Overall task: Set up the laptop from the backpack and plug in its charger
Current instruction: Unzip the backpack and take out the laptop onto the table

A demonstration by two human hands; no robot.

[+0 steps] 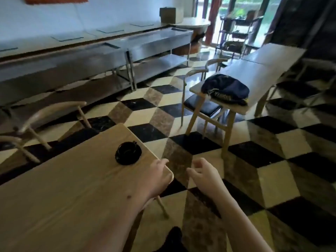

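Observation:
A dark blue backpack (225, 90) lies flat on the near end of a pale wooden table (258, 73) across the aisle, far from both hands. My left hand (156, 175) hovers over the corner of the near wooden table (63, 197), fingers loosely spread, holding nothing. My right hand (205, 173) hangs over the checkered floor just right of that corner, fingers apart and empty. No laptop or charger shows; the backpack looks closed.
A black ashtray (128, 153) sits on the near table by my left hand. Wooden chairs (200, 104) stand beside both tables. Steel counters (127, 50) line the back wall. Checkered floor (254, 160) separates the two tables.

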